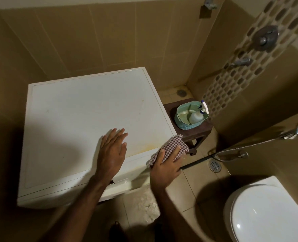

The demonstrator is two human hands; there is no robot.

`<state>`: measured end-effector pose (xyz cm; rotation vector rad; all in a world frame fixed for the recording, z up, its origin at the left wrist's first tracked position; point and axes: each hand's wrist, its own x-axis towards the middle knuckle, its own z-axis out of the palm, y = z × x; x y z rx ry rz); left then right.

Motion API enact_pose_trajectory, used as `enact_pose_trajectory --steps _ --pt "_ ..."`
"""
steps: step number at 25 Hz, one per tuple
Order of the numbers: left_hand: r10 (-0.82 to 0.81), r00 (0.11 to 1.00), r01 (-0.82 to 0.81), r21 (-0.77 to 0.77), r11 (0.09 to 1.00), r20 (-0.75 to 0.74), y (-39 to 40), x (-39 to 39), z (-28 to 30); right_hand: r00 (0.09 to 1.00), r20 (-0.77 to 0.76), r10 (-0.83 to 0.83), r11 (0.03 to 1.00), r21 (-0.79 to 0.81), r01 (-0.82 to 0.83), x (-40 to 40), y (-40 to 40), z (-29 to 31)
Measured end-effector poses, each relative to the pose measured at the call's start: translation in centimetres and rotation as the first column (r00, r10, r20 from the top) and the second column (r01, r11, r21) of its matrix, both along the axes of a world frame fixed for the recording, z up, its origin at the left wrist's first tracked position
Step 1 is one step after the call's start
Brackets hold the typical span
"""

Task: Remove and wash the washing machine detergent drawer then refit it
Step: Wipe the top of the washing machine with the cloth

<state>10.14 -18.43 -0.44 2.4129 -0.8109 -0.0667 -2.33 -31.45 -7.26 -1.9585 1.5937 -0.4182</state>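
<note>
While flat left hand (112,151) rests on smooth washing machine (85,123) | right hand (165,166) grips checked cloth (171,147)

Two bare forearms — no sleeves, rings or watch visible.

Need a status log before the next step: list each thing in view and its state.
Left hand: open, flat on the washing machine top.
Right hand: gripping the checked cloth at the machine's corner.
Detergent drawer: slightly pulled out.
Basket: upright on the stool, holding a bottle.
Toilet lid: shut.
</note>
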Motion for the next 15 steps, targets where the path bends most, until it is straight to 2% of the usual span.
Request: enact_pose_trajectory --steps 1,3,5,6,7,8,9,11,13,15 --pt "-0.003 1.0 0.003 0.006 1.0 0.007 0.6 0.1 -0.2 0.999 -0.03 0.041 0.999 0.003 -0.041 -0.1 2.6 -0.3" --pt "0.001 1.0 -0.001 0.018 1.0 0.005 1.7 0.4 -0.4 0.948 -0.132 0.289 0.952 -0.065 -0.299 0.0 7.7 -0.5" --pt "0.014 1.0 -0.014 0.015 1.0 -0.017 2.8 0.7 -0.6 0.784 -0.248 0.57 0.765 -0.189 -0.616 0.2 11.8 -1.1" --pt "0.017 1.0 -0.017 0.013 1.0 -0.016 3.3 0.9 -0.7 0.717 -0.289 0.634 0.678 -0.239 -0.696 0.1 12.8 -1.6" --pt "0.017 1.0 -0.017 0.012 1.0 -0.006 3.8 1.1 -0.7 0.693 -0.296 0.658 0.642 -0.26 -0.721 -0.1 12.5 -1.9" --pt "0.013 1.0 -0.013 0.016 1.0 0.008 4.2 1.4 -0.8 0.715 -0.284 0.639 0.663 -0.266 -0.699 -0.4 11.5 -2.1" --pt "0.01 1.0 -0.01 0.024 1.0 0.019 4.5 1.6 -0.8 0.779 -0.262 0.57 0.742 -0.244 -0.624 -0.7 10.0 -2.1" --pt "0.022 0.999 -0.023 0.045 0.999 0.027 5.1 2.2 -1.0 0.941 -0.135 0.309 0.938 -0.121 -0.325 -0.3 5.6 -1.6" --pt "0.018 0.999 -0.02 0.055 0.998 0.028 5.4 2.7 -1.2 0.994 -0.025 0.103 0.994 -0.02 -0.103 1.3 0.7 -0.6" --pt "0.012 1.0 -0.013 0.057 0.998 0.029 5.3 2.8 -1.2 0.998 -0.038 0.044 0.999 -0.017 -0.044 3.1 -3.3 0.3"
